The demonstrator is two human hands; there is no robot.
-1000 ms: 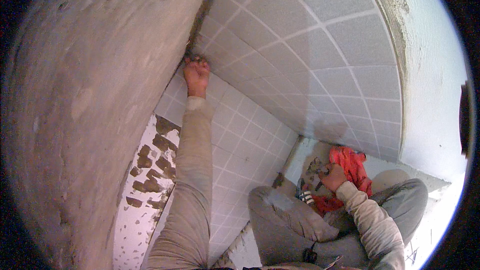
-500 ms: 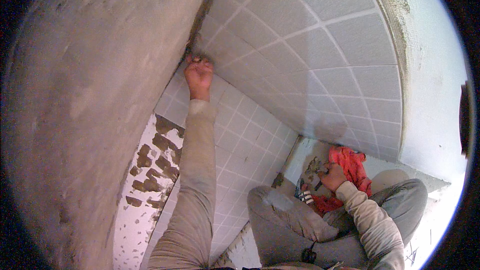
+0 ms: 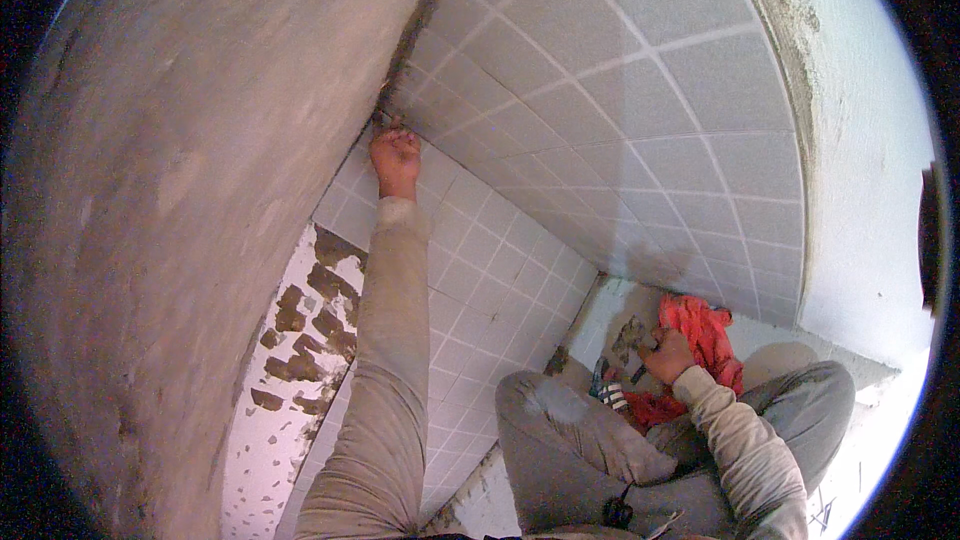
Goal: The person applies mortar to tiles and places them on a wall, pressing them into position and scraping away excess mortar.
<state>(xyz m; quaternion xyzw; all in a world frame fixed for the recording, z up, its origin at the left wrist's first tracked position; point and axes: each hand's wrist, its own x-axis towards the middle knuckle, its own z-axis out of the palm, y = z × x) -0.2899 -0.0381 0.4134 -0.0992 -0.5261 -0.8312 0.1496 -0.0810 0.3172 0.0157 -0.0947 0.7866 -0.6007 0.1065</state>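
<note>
While crouching in a tiled corner, pressing the fisted left hand (image 3: 395, 155) into the seam (image 3: 400, 50) between bare wall (image 3: 200, 190) and tiles (image 3: 600, 120). Resting the right hand (image 3: 667, 355), grip closed on a small dark tool (image 3: 640, 352), against a red cloth (image 3: 700, 330) at the knee.

My sleeves (image 3: 385, 340): dusty beige | my trousers (image 3: 580, 450): grey, pale dust patch at knee | tiled wall (image 3: 620, 120): pale grey squares, white grout grid | plastered wall (image 3: 200, 190): mottled grey-brown | cloth (image 3: 700, 325): red-orange | floor (image 3: 270, 440): white, speckled, brown mortar blotches.
</note>
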